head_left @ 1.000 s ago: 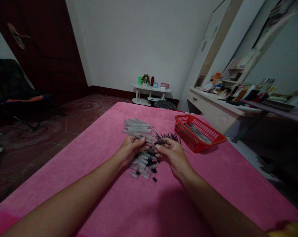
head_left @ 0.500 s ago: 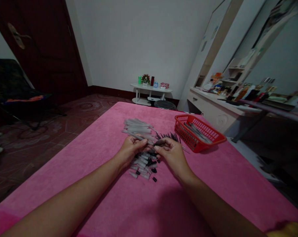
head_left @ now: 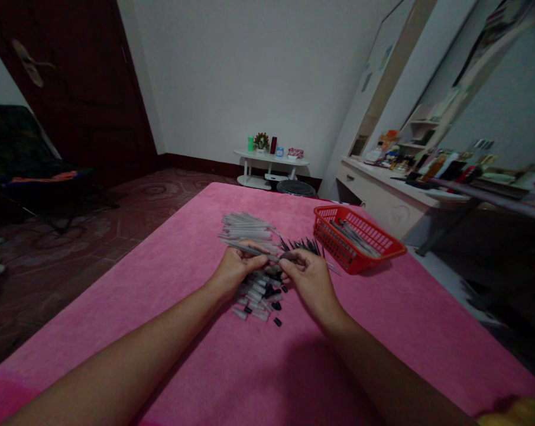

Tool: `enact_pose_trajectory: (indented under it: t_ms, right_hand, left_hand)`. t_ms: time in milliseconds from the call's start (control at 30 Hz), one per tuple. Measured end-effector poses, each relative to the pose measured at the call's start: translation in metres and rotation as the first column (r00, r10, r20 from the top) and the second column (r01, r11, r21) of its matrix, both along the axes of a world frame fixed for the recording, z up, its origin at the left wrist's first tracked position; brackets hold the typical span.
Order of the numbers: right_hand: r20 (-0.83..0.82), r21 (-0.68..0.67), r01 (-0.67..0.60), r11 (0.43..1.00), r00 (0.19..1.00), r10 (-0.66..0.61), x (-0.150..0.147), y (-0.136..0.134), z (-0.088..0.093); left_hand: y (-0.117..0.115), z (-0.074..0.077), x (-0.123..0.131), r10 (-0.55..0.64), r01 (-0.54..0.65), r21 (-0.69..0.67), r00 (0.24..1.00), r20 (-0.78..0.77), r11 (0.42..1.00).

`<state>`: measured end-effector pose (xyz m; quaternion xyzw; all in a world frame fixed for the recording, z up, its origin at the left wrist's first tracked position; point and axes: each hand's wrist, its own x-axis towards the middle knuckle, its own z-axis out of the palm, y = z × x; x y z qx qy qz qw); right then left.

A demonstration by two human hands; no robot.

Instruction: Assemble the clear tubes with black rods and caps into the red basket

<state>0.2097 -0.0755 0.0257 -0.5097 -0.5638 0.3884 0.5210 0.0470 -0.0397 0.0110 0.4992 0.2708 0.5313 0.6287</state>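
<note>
My left hand pinches a thin pen barrel that slants out past the fingers to the left and looks dark inside. At its right end, the fingers of my right hand close on a slim dark pen piece, mostly hidden by the fingers. The two hands nearly touch. Beneath them lie clear pen caps and small black plugs. Just beyond is a stack of translucent pen barrels. Thin black-ended refills fan out behind my right hand.
A red plastic basket holding grey pens stands to the right on the pink cloth. Farther back is a low white stand with small items. A cluttered dresser lines the right side; a folding chair is at left.
The barrel in my left hand now looks darker along its length. My right fingers have shifted slightly, and less of the dark piece shows between the hands.
</note>
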Motion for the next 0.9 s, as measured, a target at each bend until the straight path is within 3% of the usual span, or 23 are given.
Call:
enact_pose_trajectory:
  t_ms: [167, 300, 500, 900]
  right_hand:
    - [0.041, -0.029, -0.084, 0.996, 0.995, 0.085, 0.0004, -0.0014, 0.0016]
    - [-0.018, -0.018, -0.06, 0.998, 0.998, 0.06, 0.0003, -0.0013, 0.0048]
    - [0.112, -0.012, -0.147, 0.989, 0.983, 0.147, 0.0041, 0.0005, 0.0044]
    - [0.084, 0.001, -0.125, 0.992, 0.989, 0.124, 0.005, -0.0001, 0.003]
  left_hand:
    - [-0.002, 0.0033, 0.002, 0.011, -0.011, -0.017, 1.0, -0.005, 1.0]
    - [-0.0008, 0.001, 0.0016, 0.046, -0.045, -0.033, 0.998, 0.035, 0.998]
    - [-0.0003, -0.0003, 0.0009, 0.011, -0.011, -0.018, 1.0, -0.002, 1.0]
    - [-0.0007, 0.0009, 0.0013, 0.002, 0.0, -0.037, 0.999, 0.034, 0.999]
